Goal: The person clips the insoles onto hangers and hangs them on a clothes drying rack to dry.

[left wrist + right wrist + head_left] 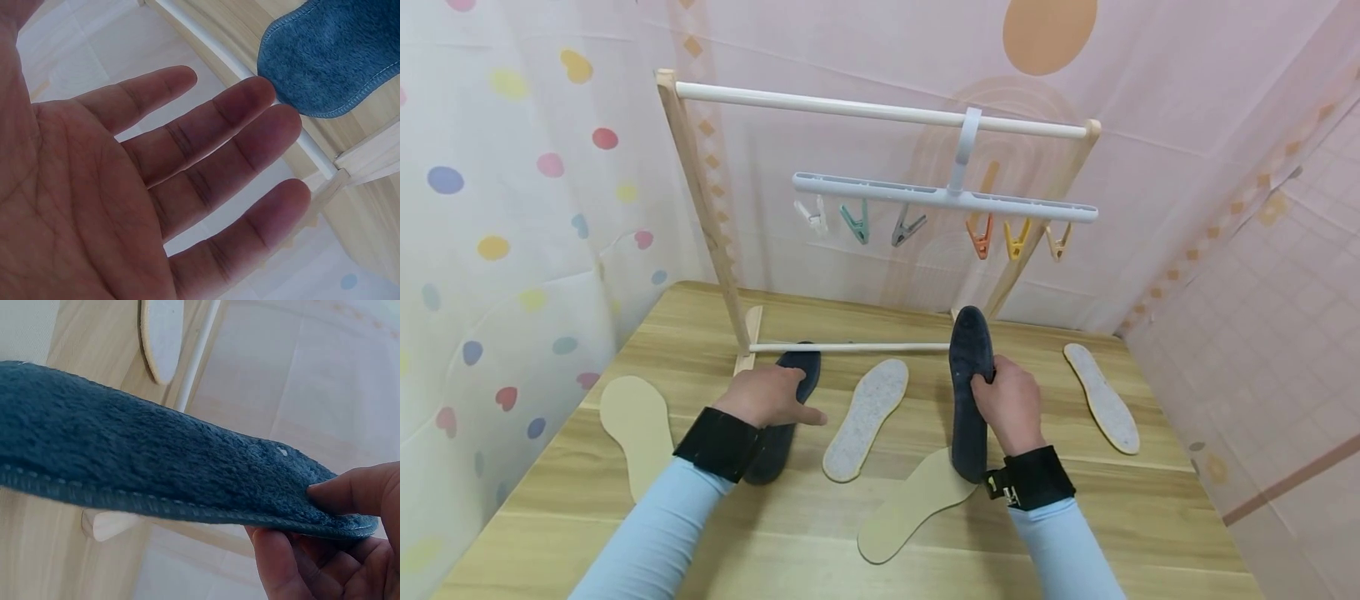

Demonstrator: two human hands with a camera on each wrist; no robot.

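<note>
Two arms in pale blue sleeves with black wrist straps reach over a light wooden worktop (1060, 533). No brand, label or writing can be read anywhere.

Nearest lies a tan insole (902, 517), flat at centre right, its far end under the lower tip of a dark blue fleece insole (967, 392). The right hand (1009, 406) holds that blue insole lifted off the worktop, on edge and pointing far; its grip is clenched on it, thumb on the fuzzy side and fingers curled under the stitched rim, as the right wrist view shows.

At near left a second tan insole (638, 427) lies flat by the worktop's edge. Just right of it the left hand (769, 397) hovers over a second dark blue insole (784, 417), which lies flat with its toe at the rack's lower bar. The left grip is released: the wrist view shows the palm open and the fingers (250, 150) straight, holding nothing.

Between the hands a grey felt insole (867, 418) lies flat. Another grey insole (1102, 397) lies at far right, well apart.

Farther back stands a wooden drying rack (700, 217) with white bars. From its top bar hangs a pale clip hanger (945, 195) with six pegs: white, teal, grey, orange, yellow, tan. Behind is a pink patterned backdrop.
</note>
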